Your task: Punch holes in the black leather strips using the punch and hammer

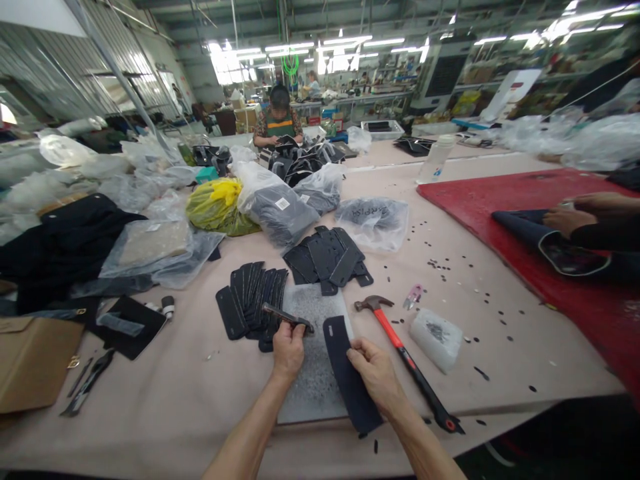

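Observation:
My left hand (289,353) is closed around a dark metal hole punch (281,314), held slantwise above the worn grey cutting board (310,393). Between the thumb and fingers of my right hand (374,371) is a dark navy fabric strip (342,363) with a small slot near its far end. The strip lies over the board's right side and reaches past its near edge. A claw hammer (400,347) with a red and black handle rests to the right of that hand. Beyond the board lie a fanned row of dark strips (245,300) and a looser pile (325,257).
A whitish block (437,339) and pink thread snips (413,296) lie right of the hammer, among scattered dark oval scraps. Bagged goods (280,207) crowd the back. Another person's hands (575,213) work on the red mat (500,207). A brown box (37,363) stands left.

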Demonstrator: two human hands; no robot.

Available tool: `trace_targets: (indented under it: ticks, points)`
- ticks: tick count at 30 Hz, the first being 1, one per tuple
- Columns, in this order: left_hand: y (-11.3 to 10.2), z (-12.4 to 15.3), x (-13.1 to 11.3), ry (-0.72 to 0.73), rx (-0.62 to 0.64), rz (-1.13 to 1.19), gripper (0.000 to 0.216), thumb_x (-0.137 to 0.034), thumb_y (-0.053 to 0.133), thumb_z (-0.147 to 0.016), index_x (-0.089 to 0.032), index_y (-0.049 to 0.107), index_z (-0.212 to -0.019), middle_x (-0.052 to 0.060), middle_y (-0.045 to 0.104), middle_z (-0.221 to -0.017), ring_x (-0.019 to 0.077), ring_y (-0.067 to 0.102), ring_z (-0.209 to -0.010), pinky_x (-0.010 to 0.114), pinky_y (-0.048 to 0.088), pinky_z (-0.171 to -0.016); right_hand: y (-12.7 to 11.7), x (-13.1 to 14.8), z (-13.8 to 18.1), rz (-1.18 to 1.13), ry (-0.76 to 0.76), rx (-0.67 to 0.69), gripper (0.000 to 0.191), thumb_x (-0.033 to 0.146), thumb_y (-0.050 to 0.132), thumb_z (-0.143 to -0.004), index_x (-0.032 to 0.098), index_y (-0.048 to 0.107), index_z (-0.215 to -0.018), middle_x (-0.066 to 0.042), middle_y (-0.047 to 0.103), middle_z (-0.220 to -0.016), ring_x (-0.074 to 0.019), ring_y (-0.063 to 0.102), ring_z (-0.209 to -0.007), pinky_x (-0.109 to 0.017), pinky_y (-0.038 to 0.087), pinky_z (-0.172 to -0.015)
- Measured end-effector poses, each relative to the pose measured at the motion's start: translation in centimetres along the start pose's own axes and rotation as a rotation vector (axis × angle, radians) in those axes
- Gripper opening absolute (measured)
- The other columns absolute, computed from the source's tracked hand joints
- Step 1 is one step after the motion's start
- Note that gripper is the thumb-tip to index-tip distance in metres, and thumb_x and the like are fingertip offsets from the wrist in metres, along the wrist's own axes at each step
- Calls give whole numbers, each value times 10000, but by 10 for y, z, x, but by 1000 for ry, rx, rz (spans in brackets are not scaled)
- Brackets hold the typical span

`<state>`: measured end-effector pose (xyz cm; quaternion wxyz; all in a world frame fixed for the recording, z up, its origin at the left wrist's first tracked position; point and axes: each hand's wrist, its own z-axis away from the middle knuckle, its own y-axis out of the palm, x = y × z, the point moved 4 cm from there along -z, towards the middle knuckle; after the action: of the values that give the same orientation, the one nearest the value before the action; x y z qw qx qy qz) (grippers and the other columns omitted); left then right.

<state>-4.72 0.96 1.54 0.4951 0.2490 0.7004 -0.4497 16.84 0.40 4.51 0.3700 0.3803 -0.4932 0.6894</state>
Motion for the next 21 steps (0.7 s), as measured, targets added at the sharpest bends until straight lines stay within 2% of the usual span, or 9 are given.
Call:
trace_targets:
  ticks: [2,6,10,21]
  points:
    - [0,0,0,3,0,6,171,-317,557,-829,-173,646,-845,42,714,-756,203,662,-697,274,479,-658,-5,6,-5,115,-9,-25,160,302,506,-801,192,544,-691,15,513,-590,-139,481,-589,-244,324,-556]
    - [1,1,2,-7,-2,30,162,-308,550,-829,-175,642,-839,37,710,-752,196,654,-694,265,471,-655,-9,12,-15,75,5,60,204,367,492,-818,196,579,-748,12,550,-611,-140,491,-569,-245,322,-547]
    - [1,1,4,-18,-7,42,159,-300,553,-821,-172,647,-832,35,707,-745,195,652,-696,263,472,-660,-12,4,-20,118,30,57,162,328,532,-744,199,538,-645,23,490,-552,-137,462,-555,-253,302,-539]
    - [-2,1,-1,-15,-2,59,135,-275,546,-817,-175,636,-816,34,702,-733,188,652,-681,262,472,-652,-1,-7,-16,218,31,57,208,364,451,-777,195,537,-692,38,474,-549,-138,470,-539,-253,314,-515]
